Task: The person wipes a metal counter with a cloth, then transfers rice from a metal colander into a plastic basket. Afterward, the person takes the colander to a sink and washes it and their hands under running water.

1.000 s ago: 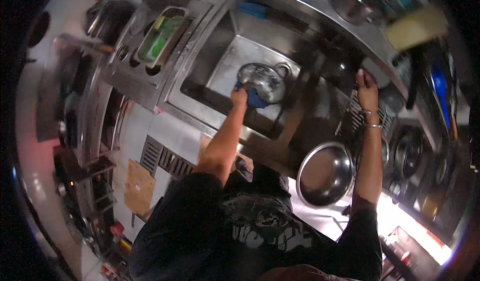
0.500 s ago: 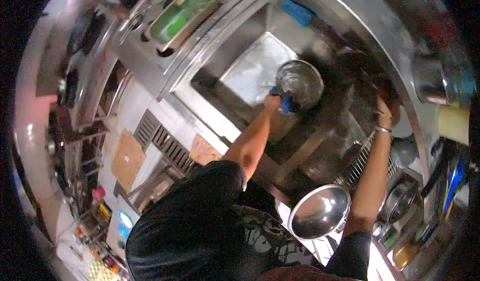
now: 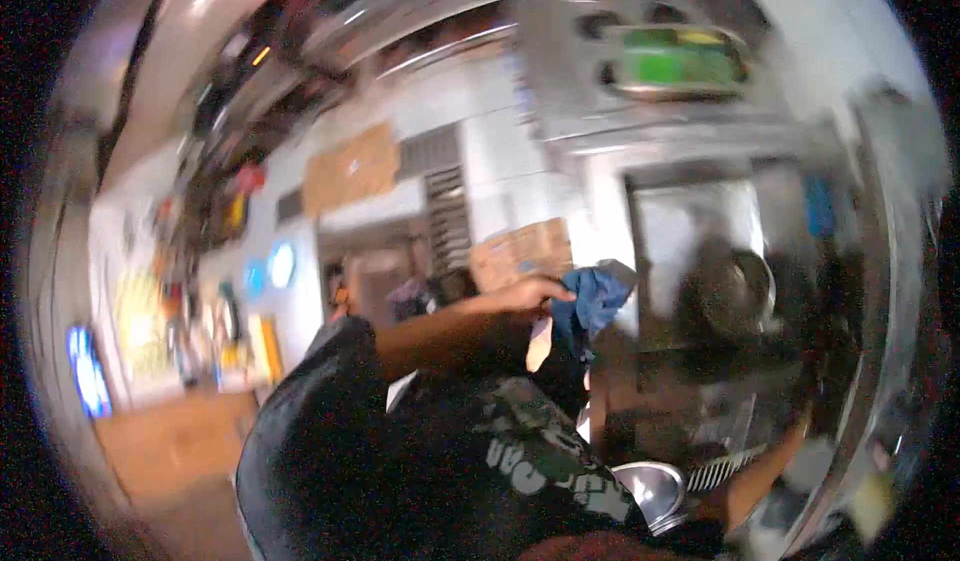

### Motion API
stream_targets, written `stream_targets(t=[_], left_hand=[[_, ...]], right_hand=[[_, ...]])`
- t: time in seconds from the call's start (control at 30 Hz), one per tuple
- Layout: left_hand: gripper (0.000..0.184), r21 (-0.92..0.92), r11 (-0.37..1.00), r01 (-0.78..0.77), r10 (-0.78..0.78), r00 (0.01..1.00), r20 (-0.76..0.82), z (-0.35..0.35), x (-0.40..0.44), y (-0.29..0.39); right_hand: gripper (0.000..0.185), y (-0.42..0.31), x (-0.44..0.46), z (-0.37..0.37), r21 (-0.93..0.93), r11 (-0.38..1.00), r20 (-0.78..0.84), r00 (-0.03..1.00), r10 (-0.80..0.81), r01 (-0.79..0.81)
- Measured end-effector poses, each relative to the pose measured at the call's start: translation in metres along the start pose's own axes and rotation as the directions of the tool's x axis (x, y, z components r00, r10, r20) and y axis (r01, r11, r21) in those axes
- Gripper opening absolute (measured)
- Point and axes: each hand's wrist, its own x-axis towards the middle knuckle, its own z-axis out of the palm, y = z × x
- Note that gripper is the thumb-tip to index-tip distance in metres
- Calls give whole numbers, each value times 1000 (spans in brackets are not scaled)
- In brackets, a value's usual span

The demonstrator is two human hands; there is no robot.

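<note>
The left hand (image 3: 540, 293) has its fingers pinching a blue cloth (image 3: 597, 299). The cloth is all bunched up, so it has no clear long way. It sticks out past the fingers, in line with the arm, toward the sink (image 3: 690, 216). The left hand is the near one for the cloth; the right hand (image 3: 806, 406) is well apart from it, over on the far side.

A round pan (image 3: 738, 289) is in the sink, to the right of the cloth and not touching it. The right hand looks nearer to the pan, but it is dark and blurry there. I cannot tell if its fingers are spread or shut, or if they touch a thing. A shiny bowl (image 3: 652, 491) is close to the body, near the right arm.
</note>
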Motion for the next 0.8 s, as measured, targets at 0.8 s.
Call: stream_targets(t=[0.8], left_hand=[[31,-201,845,-496,-363,-255,-896,-277,-420,-444]], right_hand=[[87,-298,-95,9,-44,891,-413,804,-427,451]])
